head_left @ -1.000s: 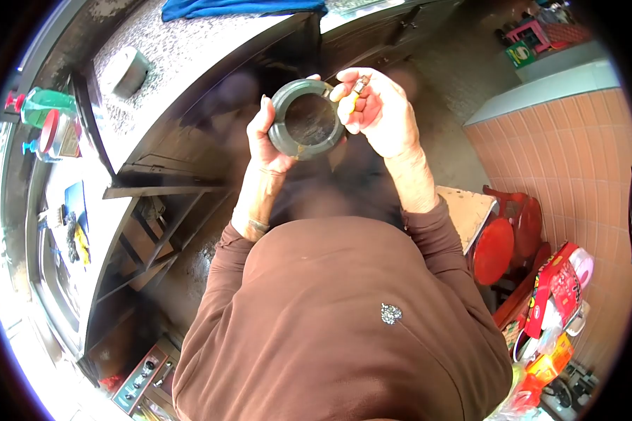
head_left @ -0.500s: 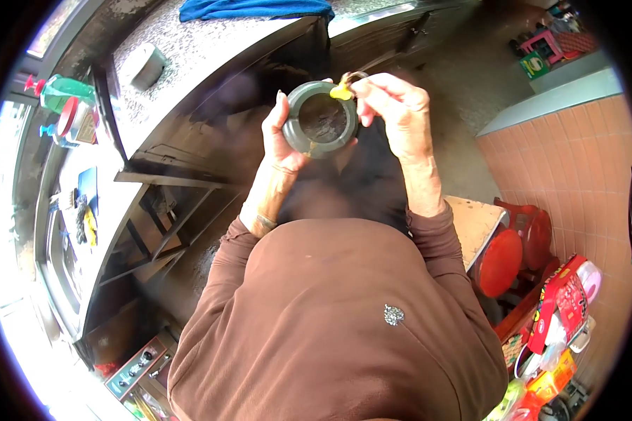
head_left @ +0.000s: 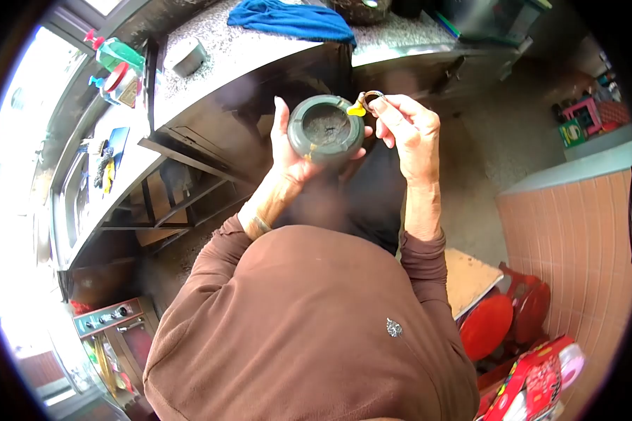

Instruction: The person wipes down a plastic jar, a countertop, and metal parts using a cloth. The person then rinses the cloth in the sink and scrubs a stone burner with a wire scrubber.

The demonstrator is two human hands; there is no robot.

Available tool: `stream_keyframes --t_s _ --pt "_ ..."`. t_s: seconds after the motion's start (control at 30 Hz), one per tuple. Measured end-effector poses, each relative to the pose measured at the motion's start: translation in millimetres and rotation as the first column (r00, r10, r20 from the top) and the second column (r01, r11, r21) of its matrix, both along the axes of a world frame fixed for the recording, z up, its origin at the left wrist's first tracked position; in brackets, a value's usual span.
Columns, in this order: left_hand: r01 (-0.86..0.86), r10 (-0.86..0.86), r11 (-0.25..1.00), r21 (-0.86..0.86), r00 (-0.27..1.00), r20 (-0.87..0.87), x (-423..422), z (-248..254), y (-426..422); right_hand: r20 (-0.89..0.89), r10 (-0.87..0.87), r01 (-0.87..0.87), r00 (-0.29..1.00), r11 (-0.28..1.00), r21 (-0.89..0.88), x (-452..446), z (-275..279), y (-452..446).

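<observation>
My left hand is wrapped round the side and underside of a round, dark grey-green ashtray, with its open top facing me. Grey, ash-like residue covers its inner floor, and a brownish mark shows on the near rim. Between the thumb and fingers of my right hand is a hair tie, a small dark loop with a yellow piece on it. The yellow piece hangs by the right edge of the ashtray; whether it touches the rim I cannot tell.
A speckled counter bears a blue cloth and a round metal tin. Bottles stand at the left by the window. A wooden-topped table and red stools are at my right, near a tiled half-wall.
The view has shifted, showing more of the back counter. The ashtray is tilted a little differently, and my right hand with the hair tie has moved slightly away from its rim.
</observation>
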State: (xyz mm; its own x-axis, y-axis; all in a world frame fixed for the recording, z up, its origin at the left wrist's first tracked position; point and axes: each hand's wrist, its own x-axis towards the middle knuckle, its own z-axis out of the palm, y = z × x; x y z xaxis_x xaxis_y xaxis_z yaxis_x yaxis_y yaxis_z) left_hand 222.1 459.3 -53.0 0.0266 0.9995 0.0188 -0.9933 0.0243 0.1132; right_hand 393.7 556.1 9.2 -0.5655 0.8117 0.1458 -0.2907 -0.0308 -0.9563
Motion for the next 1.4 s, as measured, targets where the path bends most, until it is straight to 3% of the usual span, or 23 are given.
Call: stream_keyframes --t_s 0.1,0.23,0.37,0.47,0.5,0.57,0.63,0.7,0.73,0.77,0.8,0.83,0.9,0.93,0.97,1.03,1.07,1.13,1.23,1.27,1.4 --pt "-0.118 0.116 0.993 -0.01 0.984 -0.135 0 5 4 0.041 0.025 -0.026 0.999 0.999 0.022 -12 8 26" --pt "-0.294 0.295 0.955 0.028 0.945 -0.144 -14 7 -12 -0.016 0.119 -0.115 0.993 0.98 0.162 -60 6 57" --pt "-0.472 0.455 0.881 -0.021 0.861 -0.228 -30 11 -51 0.152 0.237 -0.273 0.959 0.916 0.294 -140 15 73" --pt "-0.57 0.548 0.821 -0.024 0.799 -0.249 -33 10 -76 0.222 0.334 -0.383 0.916 0.893 0.237 -209 14 81" --pt "-0.595 0.572 0.804 -0.015 0.779 -0.256 -35 11 -83 0.11 0.331 -0.349 0.937 0.897 0.273 -246 -7 86" --pt "-0.603 0.59 0.797 0.019 0.774 -0.23 -37 12 -90 0.105 0.447 -0.459 0.888 0.866 0.2 -274 -5 88" --pt "-0.629 0.619 0.776 0.05 0.745 -0.247 -42 15 -101 0.327 0.305 -0.411 0.894 0.851 0.328 -281 2 84" --pt "-0.66 0.648 0.75 0.038 0.722 -0.242 -46 18 -115 0.187 0.355 -0.382 0.916 0.914 0.138 -277 7 75" --pt "-0.675 0.668 0.736 0.054 0.711 -0.219 -47 20 -123 -0.188 0.364 -0.322 0.912 0.921 0.22 -314 -50 102" --pt "-0.682 0.68 0.728 0.069 0.707 -0.195 -46 23 -128 -0.037 0.077 -0.047 0.996 0.859 0.51 -289 -27 83" --pt "-0.696 0.696 0.713 0.084 0.687 -0.209 -49 18 -136 -0.111 -0.017 0.082 0.994 0.785 0.614 -290 -28 83" --pt "-0.704 0.705 0.703 0.097 0.673 -0.223 -52 13 -143 -0.086 -0.097 0.129 0.992 0.759 0.638 -287 -25 79" --pt "-0.736 0.741 0.665 0.128 0.627 -0.242 -51 12 -158 -0.013 -0.039 0.037 0.999 0.729 0.684 -281 -24 73" --pt "-0.752 0.756 0.645 0.137 0.601 -0.258 -49 13 -167 -0.081 -0.113 0.131 0.99 0.57 0.811 -286 -30 77" --pt "-0.765 0.769 0.627 0.146 0.578 -0.271 -48 15 -176 0.008 -0.144 0.076 0.99 0.565 0.821 -283 -26 74" --pt "-0.787 0.787 0.601 0.144 0.55 -0.279 -47 16 -190 -0.188 -0.228 0.241 0.955 0.235 0.942 -300 -44 90" --pt "-0.801 0.802 0.58 0.147 0.53 -0.277 -45 18 -194 -0.119 -0.121 0.142 0.985 0.201 0.969 -296 -44 94" --pt "-0.82 0.819 0.552 0.151 0.499 -0.282 -46 22 -195 -0.218 -0.072 0.22 0.973 0.011 0.976 -317 -63 113" --pt "-0.836 0.824 0.523 0.165 0.447 -0.349 -58 15 -187 -0.016 -0.118 0.04 0.993 0.203 0.978 -311 -52 98" --pt "-0.823 0.822 0.536 0.189 0.458 -0.337 -61 14 -181 -0.016 -0.27 0.063 0.963 0.167 0.984 -313 -52 91" --pt "-0.786 0.784 0.588 0.191 0.495 -0.374 -68 18 -155 -0.111 -0.263 0.157 0.958 0.159 0.975 -324 -62 96"
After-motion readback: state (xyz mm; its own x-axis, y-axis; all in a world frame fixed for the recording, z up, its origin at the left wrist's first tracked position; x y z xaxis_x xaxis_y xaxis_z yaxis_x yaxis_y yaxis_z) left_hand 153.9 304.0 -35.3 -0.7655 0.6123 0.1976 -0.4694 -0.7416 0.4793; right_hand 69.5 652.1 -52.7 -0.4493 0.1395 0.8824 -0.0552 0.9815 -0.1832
